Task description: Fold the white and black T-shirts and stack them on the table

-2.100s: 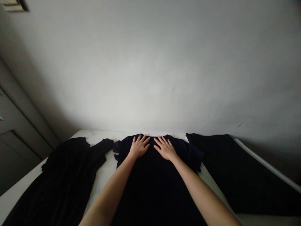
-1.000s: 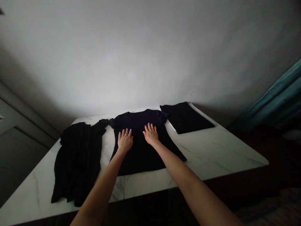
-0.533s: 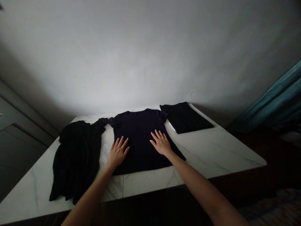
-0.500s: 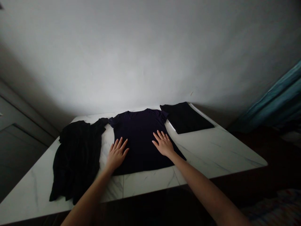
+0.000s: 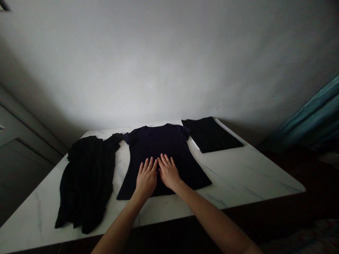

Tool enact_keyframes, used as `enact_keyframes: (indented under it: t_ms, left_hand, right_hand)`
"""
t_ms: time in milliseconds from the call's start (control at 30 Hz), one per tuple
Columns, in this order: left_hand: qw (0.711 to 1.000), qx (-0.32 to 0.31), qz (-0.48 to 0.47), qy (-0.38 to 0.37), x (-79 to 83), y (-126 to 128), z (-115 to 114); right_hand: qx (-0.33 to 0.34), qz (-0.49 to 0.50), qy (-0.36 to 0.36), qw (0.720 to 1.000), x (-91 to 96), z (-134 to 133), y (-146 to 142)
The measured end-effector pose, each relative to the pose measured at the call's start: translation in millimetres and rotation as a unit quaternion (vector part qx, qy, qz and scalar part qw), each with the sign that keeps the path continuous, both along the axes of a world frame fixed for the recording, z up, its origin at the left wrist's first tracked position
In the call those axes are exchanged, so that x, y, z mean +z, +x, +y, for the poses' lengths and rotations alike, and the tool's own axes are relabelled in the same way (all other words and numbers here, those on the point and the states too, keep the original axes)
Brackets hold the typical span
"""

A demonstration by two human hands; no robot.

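Two hands (image 5: 146, 178) (image 5: 168, 173) on one navy T-shirt (image 5: 159, 144)

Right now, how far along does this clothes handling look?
A folded black garment already lies on the right. In hand: the left hand and right hand rest flat on a navy T-shirt spread on the marble table. Remaining: a bunched black garment on the left.

Smooth matt knit cloth is shown by the dark navy T-shirt (image 5: 159, 148), duller matt cloth by the folded black garment (image 5: 210, 135) and rumpled black garment (image 5: 86, 180), and glossy veined white stone by the tabletop (image 5: 233, 180).
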State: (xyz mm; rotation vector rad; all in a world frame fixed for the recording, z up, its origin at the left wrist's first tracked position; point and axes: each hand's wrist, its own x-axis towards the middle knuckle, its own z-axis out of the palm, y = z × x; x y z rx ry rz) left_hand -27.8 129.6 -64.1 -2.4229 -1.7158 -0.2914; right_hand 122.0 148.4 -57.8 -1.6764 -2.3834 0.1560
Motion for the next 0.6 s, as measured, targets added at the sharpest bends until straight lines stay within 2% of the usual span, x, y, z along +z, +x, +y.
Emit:
enact_keyframes:
  t_ms: [67, 167, 333, 500, 600]
  left_hand:
    - [1.0, -0.011, 0.002, -0.019, -3.6, 12.1, 0.8]
    - [0.999, -0.007, 0.005, -0.032, -14.2, 6.7, -8.3]
    - [0.998, -0.062, 0.0, -0.016, -21.3, -30.4, -35.3]
    - [0.993, -0.116, 0.005, -0.039, -14.0, -68.7, -47.6]
    - [0.987, -0.153, -0.008, -0.052, -12.2, -97.4, -52.3]
  right_hand:
    - [0.018, 0.005, -0.024, 1.0, -1.9, -4.8, -16.1]
    - [0.017, 0.02, -0.014, 1.0, -8.1, -15.2, -7.3]
    - [0.013, 0.008, 0.01, 1.0, -15.6, -33.5, 50.3]
    - [-0.047, -0.003, 0.024, 0.999, -25.1, -38.0, 106.6]
    - [-0.096, 0.039, 0.083, 0.991, -32.8, -38.4, 138.5]
